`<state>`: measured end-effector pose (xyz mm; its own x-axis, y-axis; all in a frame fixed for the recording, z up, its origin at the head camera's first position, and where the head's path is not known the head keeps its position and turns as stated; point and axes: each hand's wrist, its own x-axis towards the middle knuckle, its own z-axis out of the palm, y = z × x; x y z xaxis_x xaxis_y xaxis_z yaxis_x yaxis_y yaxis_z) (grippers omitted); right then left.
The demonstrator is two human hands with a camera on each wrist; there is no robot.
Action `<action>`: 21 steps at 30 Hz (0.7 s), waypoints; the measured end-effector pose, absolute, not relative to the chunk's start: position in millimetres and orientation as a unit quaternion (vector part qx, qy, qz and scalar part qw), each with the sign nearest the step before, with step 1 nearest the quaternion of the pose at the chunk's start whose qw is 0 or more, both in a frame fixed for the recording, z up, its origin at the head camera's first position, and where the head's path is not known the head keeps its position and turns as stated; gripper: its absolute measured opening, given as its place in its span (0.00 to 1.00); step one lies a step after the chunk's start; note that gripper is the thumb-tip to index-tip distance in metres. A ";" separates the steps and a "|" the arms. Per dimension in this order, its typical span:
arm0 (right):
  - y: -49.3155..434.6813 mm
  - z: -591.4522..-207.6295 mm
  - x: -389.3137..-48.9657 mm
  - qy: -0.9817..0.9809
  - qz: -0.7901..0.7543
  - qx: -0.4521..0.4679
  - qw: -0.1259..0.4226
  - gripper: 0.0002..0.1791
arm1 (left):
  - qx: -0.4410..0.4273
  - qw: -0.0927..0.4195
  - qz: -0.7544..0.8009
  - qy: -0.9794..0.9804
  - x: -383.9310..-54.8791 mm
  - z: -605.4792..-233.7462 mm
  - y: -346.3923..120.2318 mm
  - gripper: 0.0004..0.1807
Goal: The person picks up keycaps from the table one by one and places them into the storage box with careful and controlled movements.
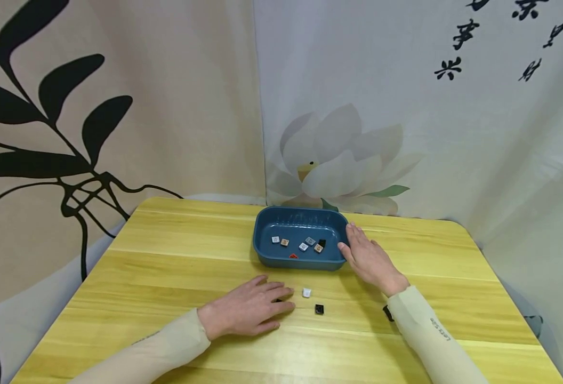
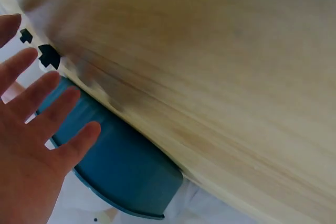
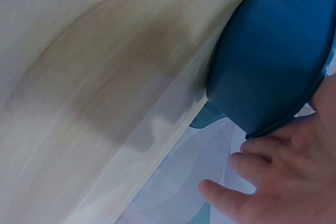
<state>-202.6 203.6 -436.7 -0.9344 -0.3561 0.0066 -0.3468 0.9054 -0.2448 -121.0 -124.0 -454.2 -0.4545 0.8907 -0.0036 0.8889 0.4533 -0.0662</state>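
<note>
My left hand [image 1: 248, 308] is stretched over the table with its fingers spread. A small dark piece [image 1: 278, 301] shows partly between those fingers, mostly hidden. Just right of the fingertips lie a white keycap-like square [image 1: 306, 293] and a black one [image 1: 319, 309]. The palm of the left hand [image 2: 31, 135] looks empty in the left wrist view. Behind them stands a blue rectangular basin [image 1: 281, 263] with several small white, tan, grey, black and red pieces inside. My right hand [image 1: 370, 261] rests on the basin's right rim, fingers extended and thumb apart.
The yellow wood-grain table [image 1: 176, 256] extends to both sides of the basin. Close behind its back edge hangs a pale curtain [image 1: 204, 106] with printed leaves, a lotus and characters. A dark band [image 1: 388, 313] shows at the right wrist.
</note>
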 end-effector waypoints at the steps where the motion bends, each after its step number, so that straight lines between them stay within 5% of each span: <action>1: 203.6 -436.7 -202.7 0.976 -0.122 -0.180 0.019 0.39 | -0.522 0.019 0.031 -0.852 -121.2 -454.5 -123.6 0.23; 8: 204.4 -437.4 -203.2 0.976 -0.123 -0.178 0.020 0.39 | -0.526 0.046 0.034 -0.849 -122.8 -455.4 -120.0 0.14; 21: 204.1 -437.0 -202.3 0.976 -0.124 -0.175 0.021 0.39 | -0.534 0.066 0.054 -0.841 -122.2 -453.2 -116.0 0.10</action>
<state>-202.3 204.1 -437.0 -0.9376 -0.3478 0.0024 -0.3373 0.9075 -0.2503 -122.2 -116.0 -453.2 -0.4211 0.9054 0.0533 0.8913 0.4240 -0.1608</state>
